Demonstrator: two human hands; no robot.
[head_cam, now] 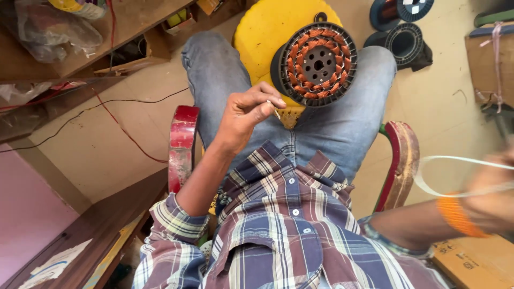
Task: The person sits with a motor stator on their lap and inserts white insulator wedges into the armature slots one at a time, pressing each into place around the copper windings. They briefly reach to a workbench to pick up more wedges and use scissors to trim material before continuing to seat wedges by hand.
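So the stator [317,64] is black around the rim with copper-orange windings and a dark grey hub, sitting against a bright yellow stool [262,32], and the chair arms [183,144] are glossy red with a bit of green showing on the right one. Shirt [284,235] is plaid in blue, maroon and white, jeans [225,75] are faded blue-grey, and there's an orange bangle [458,217] plus a white strip [455,160]. Floor [118,139] is beige with red and black wires [120,126] across it.
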